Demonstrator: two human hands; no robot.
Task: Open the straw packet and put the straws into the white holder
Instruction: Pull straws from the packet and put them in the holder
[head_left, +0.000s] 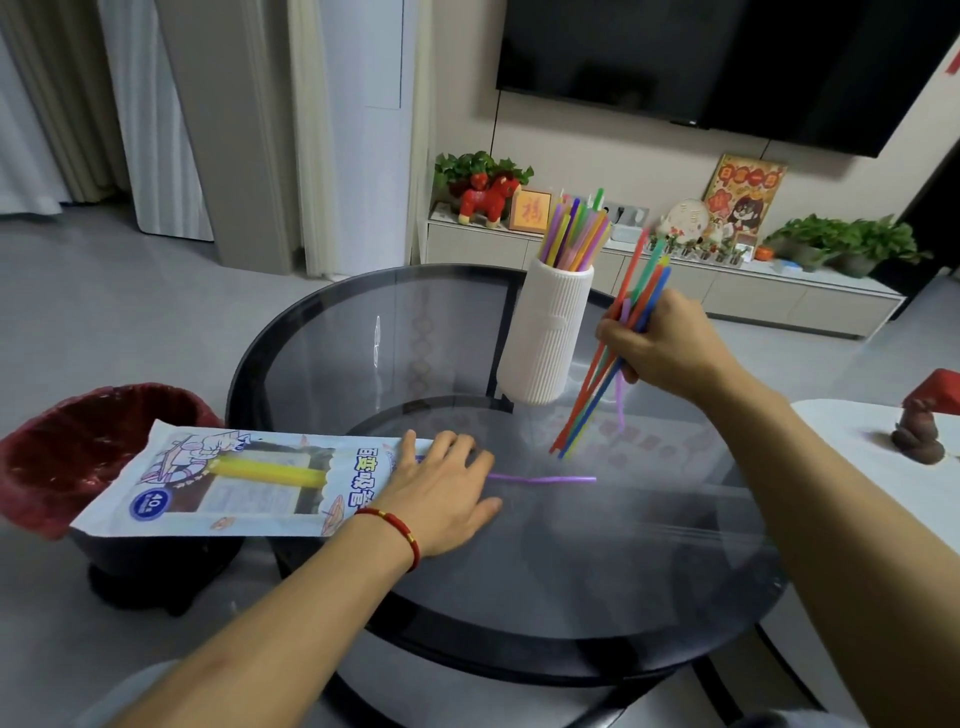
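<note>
several straws clenched in right hand.

Prob. home living rm: wall TV, low cabinet w/ plants & ornaments, curtains, glass table.

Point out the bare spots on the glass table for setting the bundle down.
Bare glass table near the front rim, right of the left hand, and left of the white holder. Crowded around the purple straw and straw packet.
</note>
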